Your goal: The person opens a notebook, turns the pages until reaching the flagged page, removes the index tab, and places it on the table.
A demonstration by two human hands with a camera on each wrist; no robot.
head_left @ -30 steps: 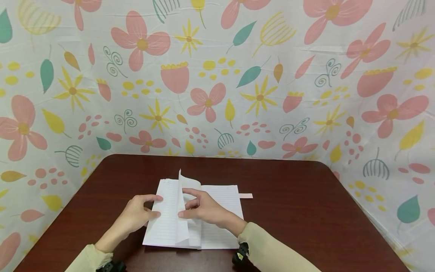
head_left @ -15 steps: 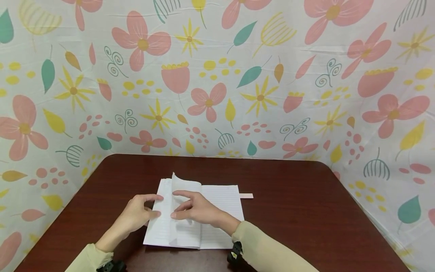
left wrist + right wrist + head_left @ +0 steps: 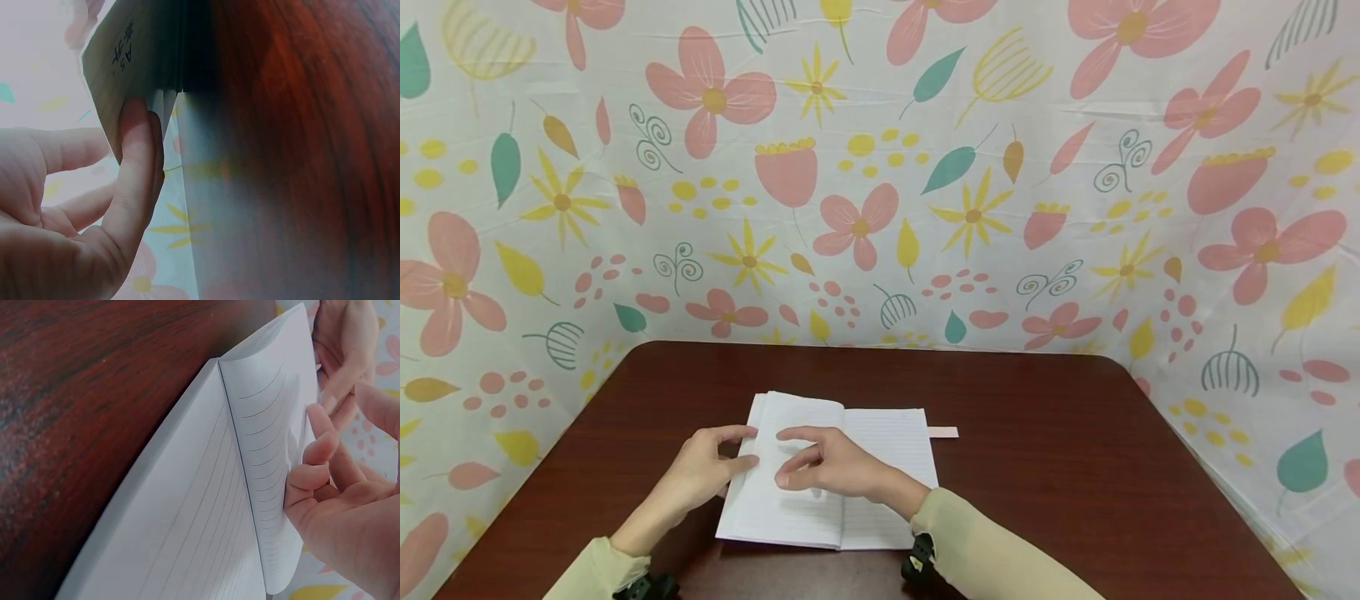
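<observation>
A lined notebook [image 3: 889, 454] lies spread on the table, its left side slightly raised. My left hand [image 3: 696, 471] grips the left edge, thumb on the page and fingers underneath. In the left wrist view, a finger of this hand [image 3: 128, 181] lies against the underside, which bears "A5" and other printed characters. Over the left page [image 3: 797, 512] is my right hand [image 3: 846, 467], with its thumb and index finger apart and the other fingers bent. The right wrist view has the right hand [image 3: 350, 500] at the curved page, its fingertips at the paper; nothing is pinched between them.
A pale strip [image 3: 943, 432] sticks out past the notebook's right edge onto the dark brown table [image 3: 1037, 450]. Behind the table hangs a floral cloth [image 3: 880, 167]. Each wrist wears a dark device, one by the right sleeve [image 3: 917, 558].
The lifted page has gone over to the left and now lies down on the left side. My right hand has moved left with it and its fingers have come off the page's edge.
</observation>
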